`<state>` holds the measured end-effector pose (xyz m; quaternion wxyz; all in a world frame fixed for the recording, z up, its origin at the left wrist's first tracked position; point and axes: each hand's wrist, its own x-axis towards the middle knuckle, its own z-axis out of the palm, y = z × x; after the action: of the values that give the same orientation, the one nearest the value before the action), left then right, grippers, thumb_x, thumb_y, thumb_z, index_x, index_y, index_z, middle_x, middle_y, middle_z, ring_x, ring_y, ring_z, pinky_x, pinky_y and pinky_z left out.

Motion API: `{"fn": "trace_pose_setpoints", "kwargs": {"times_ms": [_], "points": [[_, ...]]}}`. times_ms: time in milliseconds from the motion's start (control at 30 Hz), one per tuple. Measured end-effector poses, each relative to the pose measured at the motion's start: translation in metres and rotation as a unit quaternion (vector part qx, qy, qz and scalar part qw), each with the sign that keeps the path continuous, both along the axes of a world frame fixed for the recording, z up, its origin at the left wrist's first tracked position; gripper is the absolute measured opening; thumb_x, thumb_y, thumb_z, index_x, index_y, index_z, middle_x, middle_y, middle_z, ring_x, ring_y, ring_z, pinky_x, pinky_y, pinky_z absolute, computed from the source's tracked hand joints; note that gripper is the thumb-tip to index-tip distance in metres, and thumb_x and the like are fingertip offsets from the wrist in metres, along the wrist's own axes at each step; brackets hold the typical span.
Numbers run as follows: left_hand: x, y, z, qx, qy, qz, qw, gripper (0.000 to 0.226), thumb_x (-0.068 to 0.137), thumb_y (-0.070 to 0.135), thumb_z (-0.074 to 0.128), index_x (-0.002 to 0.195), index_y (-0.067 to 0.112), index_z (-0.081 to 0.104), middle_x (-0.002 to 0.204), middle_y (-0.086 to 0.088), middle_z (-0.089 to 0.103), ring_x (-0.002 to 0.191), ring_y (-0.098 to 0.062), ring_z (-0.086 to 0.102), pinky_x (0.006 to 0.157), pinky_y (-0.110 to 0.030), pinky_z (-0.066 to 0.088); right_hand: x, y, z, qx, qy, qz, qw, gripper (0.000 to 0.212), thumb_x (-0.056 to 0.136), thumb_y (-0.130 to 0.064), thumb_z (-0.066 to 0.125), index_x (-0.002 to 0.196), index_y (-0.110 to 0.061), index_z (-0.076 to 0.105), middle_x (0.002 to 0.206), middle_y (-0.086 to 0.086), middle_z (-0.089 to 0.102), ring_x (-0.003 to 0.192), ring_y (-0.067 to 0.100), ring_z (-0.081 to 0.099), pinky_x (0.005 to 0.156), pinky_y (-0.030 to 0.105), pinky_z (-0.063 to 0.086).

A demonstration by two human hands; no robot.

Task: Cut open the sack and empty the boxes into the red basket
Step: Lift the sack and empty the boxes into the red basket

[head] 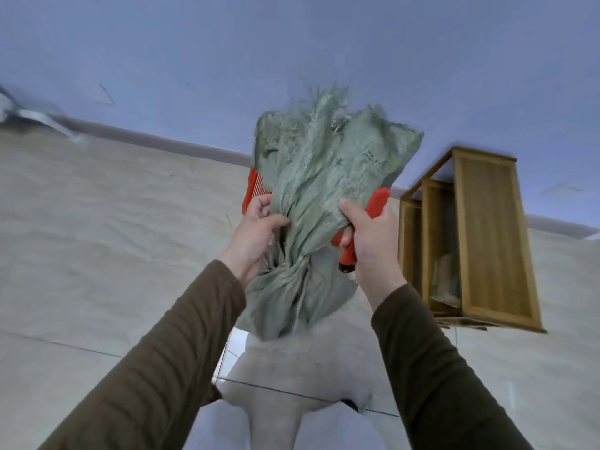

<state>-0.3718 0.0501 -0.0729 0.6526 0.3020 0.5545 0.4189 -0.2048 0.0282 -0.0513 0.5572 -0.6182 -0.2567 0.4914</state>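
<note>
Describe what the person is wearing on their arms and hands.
Both arms are covered by long, dark olive-brown sleeves of soft, creased fabric that end at the wrists. The left hand and the right hand are bare: no gloves, and no rings, watch or markings can be seen.

red basket point(254, 187) mostly hidden behind sack point(319, 177), boxes unseen

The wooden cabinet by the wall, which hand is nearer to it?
Right. The right hand, gripping the grey-green woven sack, sits just beside the wooden cabinet; the left hand is beyond the sack.
</note>
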Motion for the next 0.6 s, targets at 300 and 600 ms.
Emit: {"fn": "trace_pose_setpoints", "kwargs": {"times_ms": [300, 600], "points": [[-0.021, 0.009, 0.121, -0.118, -0.032, -0.114, 0.986, 0.099, 0.08, 0.092, 0.043, 0.13, 0.01, 0.065, 0.108, -0.004, 0.055, 0.089, -0.018, 0.052, 0.081, -0.033, 0.044, -0.025, -0.053, 0.062, -0.075, -0.156, 0.204, 0.964, 0.031, 0.091, -0.019, 0.076, 0.076, -0.021, 0.049, 0.063, -0.006, 0.044, 0.043, 0.005, 0.047, 0.045, 0.02, 0.045], [-0.009, 0.014, 0.164, -0.117, 0.078, -0.126, 0.982, 0.031, 0.098, -0.003, 0.062, 0.128, -0.003, 0.064, 0.103, -0.014, 0.074, 0.074, -0.018, 0.072, 0.07, -0.033, 0.063, -0.014, -0.083, 0.105, -0.052, -0.159, 0.279, 0.946, 0.018, 0.077, -0.057, 0.083, 0.081, -0.055, 0.066, 0.068, -0.022, 0.06, 0.057, -0.003, 0.056, 0.056, 0.015, 0.05]]}}
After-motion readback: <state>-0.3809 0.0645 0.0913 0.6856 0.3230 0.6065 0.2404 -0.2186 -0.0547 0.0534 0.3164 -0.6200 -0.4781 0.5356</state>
